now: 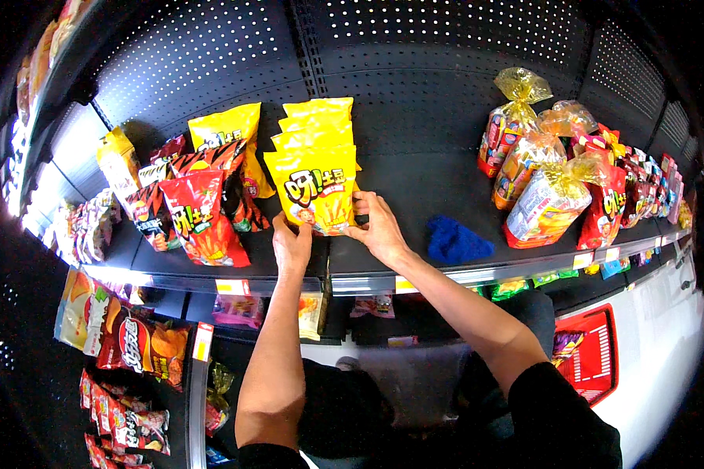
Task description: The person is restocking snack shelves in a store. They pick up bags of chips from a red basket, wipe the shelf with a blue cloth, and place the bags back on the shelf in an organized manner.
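Note:
A yellow snack bag (314, 184) stands upright at the front of a row of matching yellow bags (317, 117) on the black shelf (391, 191). My left hand (292, 244) grips its lower left corner, thumb on the front. At the lower right corner, my right hand (378, 228) pinches the same bag between thumb and fingers. Beside the row on the left are a red snack bag (203, 219) and another yellow bag (227, 125). A crumpled blue cloth (457, 240) lies on the shelf to the right of my right hand.
Clear bundles with gold tops (551, 199) and a red bag (602, 211) stand on the right. Price tags line the shelf's front edge (493, 273). Lower shelves hold more snack bags (142, 341). A red basket (590, 356) sits on the floor at lower right.

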Tool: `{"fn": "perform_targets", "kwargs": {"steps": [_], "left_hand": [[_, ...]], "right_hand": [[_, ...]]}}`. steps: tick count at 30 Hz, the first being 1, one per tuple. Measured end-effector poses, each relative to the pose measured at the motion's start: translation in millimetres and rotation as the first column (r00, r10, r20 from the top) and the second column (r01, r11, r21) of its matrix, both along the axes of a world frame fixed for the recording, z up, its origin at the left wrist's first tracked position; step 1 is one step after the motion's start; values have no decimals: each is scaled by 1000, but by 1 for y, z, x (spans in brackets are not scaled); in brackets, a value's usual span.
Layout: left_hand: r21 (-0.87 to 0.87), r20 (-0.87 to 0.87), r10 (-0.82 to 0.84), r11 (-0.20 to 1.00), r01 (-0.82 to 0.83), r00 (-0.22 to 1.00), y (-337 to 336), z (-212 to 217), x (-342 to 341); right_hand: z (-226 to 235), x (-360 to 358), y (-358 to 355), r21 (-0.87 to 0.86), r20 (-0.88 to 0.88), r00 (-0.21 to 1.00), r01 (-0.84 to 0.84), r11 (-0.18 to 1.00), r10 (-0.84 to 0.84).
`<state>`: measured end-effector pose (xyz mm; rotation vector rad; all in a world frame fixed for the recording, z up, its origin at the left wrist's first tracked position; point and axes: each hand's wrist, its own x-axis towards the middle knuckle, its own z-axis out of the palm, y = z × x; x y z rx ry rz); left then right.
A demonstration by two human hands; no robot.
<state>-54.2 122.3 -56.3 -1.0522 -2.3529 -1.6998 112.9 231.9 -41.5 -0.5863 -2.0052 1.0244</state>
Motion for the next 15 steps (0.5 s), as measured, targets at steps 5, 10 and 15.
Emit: {"fn": "perform_targets", "kwargs": {"steps": [5,10,15], "left_hand": [[21,14,-76,997,75,997,-2,8,7],[71,-2,-90,993,90,996,-4,3,4],[4,-20,-51,999,51,998,-7,3,2]], "right_hand": [[-4,5,6,41,17,1000,12,999,-13],[-2,7,2,41,36,999,-8,999,6],[-4,14,1,66,79,997,-1,998,-4]]}}
